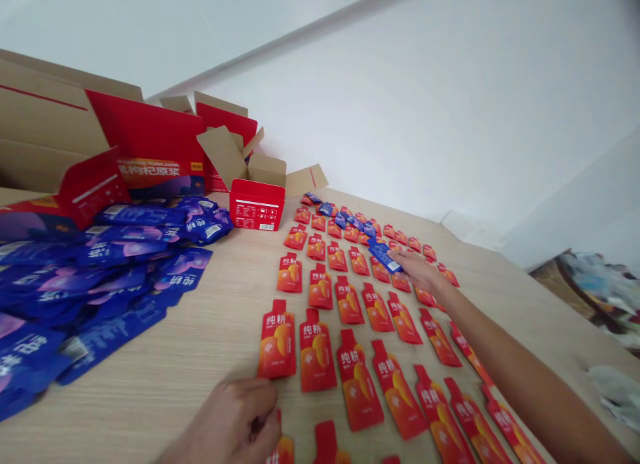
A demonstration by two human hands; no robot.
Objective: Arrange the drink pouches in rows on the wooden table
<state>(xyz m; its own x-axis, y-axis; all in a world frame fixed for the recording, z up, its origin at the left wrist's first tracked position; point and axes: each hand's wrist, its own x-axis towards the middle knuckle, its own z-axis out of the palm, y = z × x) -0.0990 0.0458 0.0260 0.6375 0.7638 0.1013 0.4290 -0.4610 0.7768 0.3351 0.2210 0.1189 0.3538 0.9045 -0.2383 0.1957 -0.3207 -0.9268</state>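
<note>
My right hand (pixel 413 264) reaches far over the table and pinches a blue pouch (pixel 384 256) by its near right edge. That pouch hovers over or rests on the red pouches; I cannot tell which. Rows of red spouted pouches (pixel 320 285) with orange fruit prints lie face up around it. More blue pouches (pixel 345 219) lie across the red ones in the far rows. Low in the view, my left hand (pixel 235 414) is curled into a fist beside a nearer red pouch (pixel 277 344), with no item visible in it. Its palm side is hidden.
A heap of blue pouches (pixel 110 264) covers the table's left side. Behind it stand open red cartons (pixel 150 134), and a smaller open red box (pixel 257 204) is beside them. A white wall (pixel 425 104) runs along the back. Clear plastic (pixel 600 277) lies beyond the right edge.
</note>
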